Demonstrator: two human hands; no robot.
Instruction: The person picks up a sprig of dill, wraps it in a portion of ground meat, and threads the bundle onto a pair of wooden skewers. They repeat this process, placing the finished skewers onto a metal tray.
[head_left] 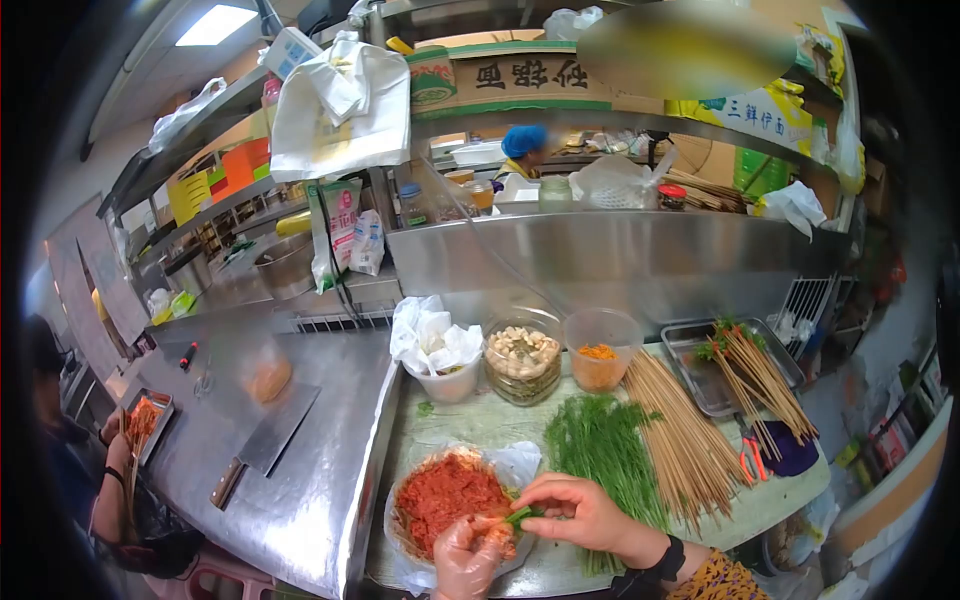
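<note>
My left hand [468,555], in a clear plastic glove smeared with red, is closed at the near edge of a bag-lined bowl of red minced filling [450,495]. My right hand [575,512] is bare and pinches a small green herb piece [522,516] between thumb and fingers. Both hands meet over the bowl's right side, fingertips almost touching. What the gloved fingers hold is partly hidden; some red filling shows at them. Right of the bowl lies a heap of feathery green herbs [600,450], with a spread of wooden skewers [685,440] beside it.
Behind the bowl stand a white tub [445,380], a glass jar [522,362] and a plastic tub of orange shreds [600,365]. A metal tray [690,385] holds skewers; scissors [752,458] lie near it. A cleaver [285,430] rests left. A co-worker [110,470] sits far left.
</note>
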